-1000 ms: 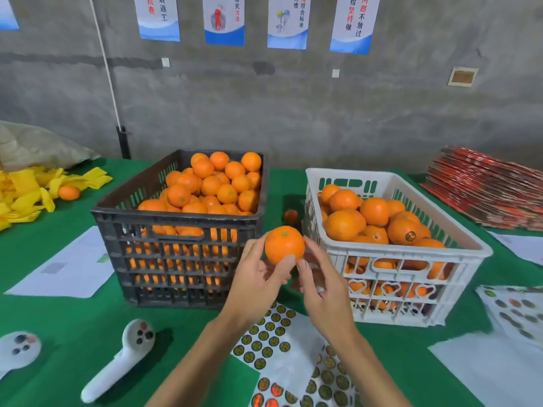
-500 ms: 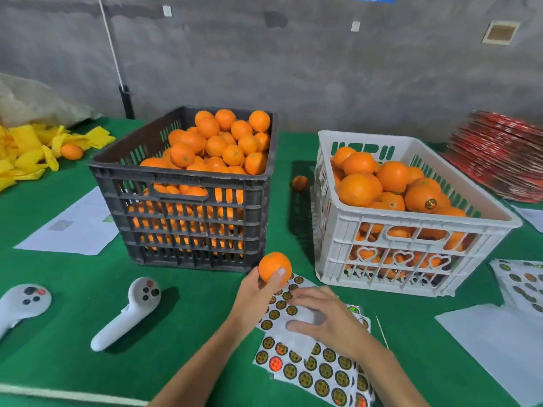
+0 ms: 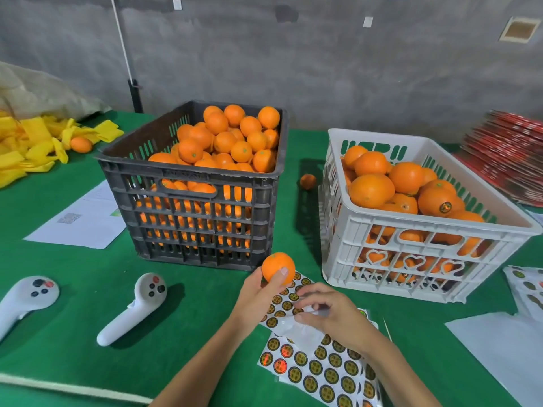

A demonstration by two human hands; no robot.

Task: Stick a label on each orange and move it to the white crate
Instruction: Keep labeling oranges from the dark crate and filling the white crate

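A round orange fruit [image 3: 278, 268] is gripped in the left hand [image 3: 258, 295] above the green-covered bench [image 3: 88, 318]; the right hand [image 3: 326, 311] has been lowered onto the white label sheet [image 3: 305, 359], fingers curled, apparently peeling a label, so labelling seems imminent.

Both forearms bare; no sleeves, nothing worn.

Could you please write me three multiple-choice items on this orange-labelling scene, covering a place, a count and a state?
1. Where does the sheet of round stickers lie?
A. in the black crate
B. on the green tablecloth, before the white plastic crate
C. on the red stack

2. How many white handheld controllers are on the cloth?
A. two
B. one
C. four

3. What is the left hand doing?
A. resting flat
B. pressing a crate
C. holding a round orange

Answers: B, it lies under the right hand; A, both lie at the left; C, its fingers curl round the fruit.
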